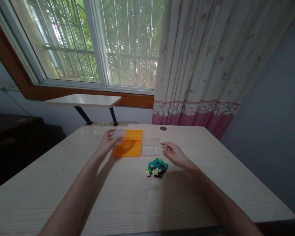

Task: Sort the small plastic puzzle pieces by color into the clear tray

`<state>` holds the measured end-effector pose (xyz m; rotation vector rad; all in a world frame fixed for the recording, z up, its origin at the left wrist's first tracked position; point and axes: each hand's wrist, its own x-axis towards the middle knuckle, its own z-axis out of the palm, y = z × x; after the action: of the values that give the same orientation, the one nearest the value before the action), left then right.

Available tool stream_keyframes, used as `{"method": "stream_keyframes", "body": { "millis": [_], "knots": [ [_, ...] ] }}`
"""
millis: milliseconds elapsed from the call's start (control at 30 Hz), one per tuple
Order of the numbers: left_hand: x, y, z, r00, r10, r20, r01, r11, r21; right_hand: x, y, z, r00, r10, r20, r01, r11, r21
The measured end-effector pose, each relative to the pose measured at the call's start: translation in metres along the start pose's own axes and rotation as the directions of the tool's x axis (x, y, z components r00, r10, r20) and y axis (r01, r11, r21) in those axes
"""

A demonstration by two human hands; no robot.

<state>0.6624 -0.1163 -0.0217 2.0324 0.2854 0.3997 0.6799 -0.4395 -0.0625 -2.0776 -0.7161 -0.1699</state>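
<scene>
My left hand (108, 142) is closed on a clear plastic box (118, 134), blurred and held above the left part of an open orange case (129, 149). Just right of the case, a clear plastic container (150, 150) with its lid part folded back lies on the table. My right hand (173, 152) hovers beside that container, fingers loosely bent and apart, with nothing visible in them. In front of it is a loose pile of small building bricks (157, 167) in green, blue, cream and dark brown.
The pale wooden table (127, 196) reaches back to a wall and window. A small raised shelf (86, 100) on black legs stands at its back left. A round cable hole (163, 128) sits near the far edge. A curtain (191, 82) hangs behind.
</scene>
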Motion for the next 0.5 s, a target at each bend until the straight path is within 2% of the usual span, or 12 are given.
{"method": "stream_keyframes", "body": {
  "millis": [67, 133, 200, 233, 300, 400, 500],
  "knots": [
    [-0.022, 0.016, 0.031, 0.973, 0.101, 0.208, -0.058, 0.977, -0.206, -0.004, -0.019, 0.011, 0.997, -0.082, 0.003, 0.082, 0.997, 0.003],
    [-0.046, 0.027, 0.058, 0.909, 0.194, 0.369, -0.07, 0.944, -0.324, -0.009, -0.034, 0.025, 0.988, -0.145, -0.05, 0.145, 0.989, -0.009],
    [-0.067, 0.033, 0.076, 0.856, 0.231, 0.463, -0.029, 0.915, -0.402, -0.015, -0.044, 0.037, 0.975, -0.206, -0.088, 0.202, 0.978, -0.048],
    [-0.076, 0.036, 0.082, 0.848, 0.232, 0.476, -0.004, 0.902, -0.431, -0.017, -0.048, 0.042, 0.969, -0.22, -0.117, 0.213, 0.975, -0.069],
    [-0.088, 0.039, 0.088, 0.865, 0.221, 0.45, 0.022, 0.88, -0.474, -0.02, -0.051, 0.048, 0.953, -0.237, -0.191, 0.223, 0.97, -0.093],
    [-0.095, 0.041, 0.09, 0.883, 0.231, 0.41, 0.037, 0.835, -0.549, -0.022, -0.053, 0.047, 0.932, -0.241, -0.272, 0.229, 0.971, -0.073],
    [-0.091, 0.038, 0.091, 0.882, 0.248, 0.401, 0.081, 0.757, -0.648, -0.02, -0.052, 0.041, 0.933, -0.114, -0.34, 0.157, 0.982, 0.102]
  ]
}}
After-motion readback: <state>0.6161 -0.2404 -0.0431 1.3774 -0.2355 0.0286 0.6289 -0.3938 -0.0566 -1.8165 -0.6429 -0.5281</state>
